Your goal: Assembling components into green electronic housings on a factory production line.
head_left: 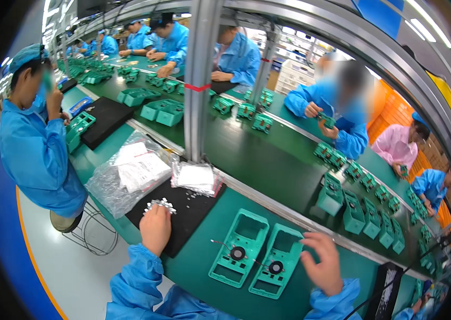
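My left hand [155, 229] is over the black mat, its fingers curled down at a pile of small white pieces [162, 204]. The fingertips are partly hidden, so what they pinch cannot be made out. My right hand [322, 262] is at the right side of a green plastic housing [288, 271], fingers apart and holding nothing; whether it touches the rim I cannot tell. A second green housing [230, 232] lies just left of the first. Each has a small round black fan, one fan [238, 253] in the left housing and another fan [275, 268] in the right, with thin wires.
The black mat [193, 226] also bears a stack of white packets [196, 177]; a clear plastic bag [109, 186] lies beside it. A metal post [200, 106] rises beyond. Green housings [353, 213] line the conveyor [268, 165]. A co-worker [38, 138] sits at left; others work across.
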The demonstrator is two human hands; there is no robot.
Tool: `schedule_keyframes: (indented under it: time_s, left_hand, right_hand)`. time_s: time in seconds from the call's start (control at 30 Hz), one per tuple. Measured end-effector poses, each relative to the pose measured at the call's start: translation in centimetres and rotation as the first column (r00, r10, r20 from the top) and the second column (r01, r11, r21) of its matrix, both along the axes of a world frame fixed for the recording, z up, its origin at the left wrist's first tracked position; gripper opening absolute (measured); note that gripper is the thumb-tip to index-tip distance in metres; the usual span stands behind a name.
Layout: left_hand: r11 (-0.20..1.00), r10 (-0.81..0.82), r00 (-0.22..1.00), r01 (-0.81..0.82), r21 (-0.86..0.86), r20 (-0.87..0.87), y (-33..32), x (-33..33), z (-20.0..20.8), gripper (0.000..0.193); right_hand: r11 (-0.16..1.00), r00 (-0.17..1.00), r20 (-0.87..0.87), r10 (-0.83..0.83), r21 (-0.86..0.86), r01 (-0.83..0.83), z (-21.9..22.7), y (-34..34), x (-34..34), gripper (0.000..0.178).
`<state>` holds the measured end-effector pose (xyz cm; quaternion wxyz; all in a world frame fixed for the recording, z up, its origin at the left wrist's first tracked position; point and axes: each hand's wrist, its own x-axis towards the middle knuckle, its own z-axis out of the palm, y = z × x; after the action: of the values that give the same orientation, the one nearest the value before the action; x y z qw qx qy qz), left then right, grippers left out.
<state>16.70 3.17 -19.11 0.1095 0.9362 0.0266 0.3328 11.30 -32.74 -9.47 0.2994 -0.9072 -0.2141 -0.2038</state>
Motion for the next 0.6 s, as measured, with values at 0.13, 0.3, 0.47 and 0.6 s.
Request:
schedule_keyframes:
  time_s: [0.13, 0.3, 0.47, 0.6]
  left_hand:
    - [0.999, -0.032, 0.999, 0.032, -0.009, 0.013, -0.1, 0.5, 0.0, 0.012]
    - [0.995, -0.052, 0.997, 0.048, -0.084, -0.055, 0.3, 0.4, 0.4, 0.014]
    - [0.998, -0.058, 0.996, 0.059, 0.018, -0.062, 0.5, 1.2, 0.0, 0.011]
    - [0.997, -0.076, 0.997, 0.076, -0.019, -0.010, -1.2, -0.7, 1.3, 0.009]
  right_hand:
    - [0.985, 0.996, 0.022, 0.083, -0.156, -0.079, -1.0, 2.1, -3.5, 0.024]
    - [0.978, 0.986, -0.037, 0.163, -0.125, -0.166, -2.7, 2.8, -6.3, 0.022]
    - [0.954, 0.954, -0.129, 0.272, -0.090, -0.284, -3.4, 4.2, -8.0, 0.019]
    - [0.967, 0.967, -0.073, 0.244, -0.062, -0.248, -4.9, 4.3, -7.8, 0.020]
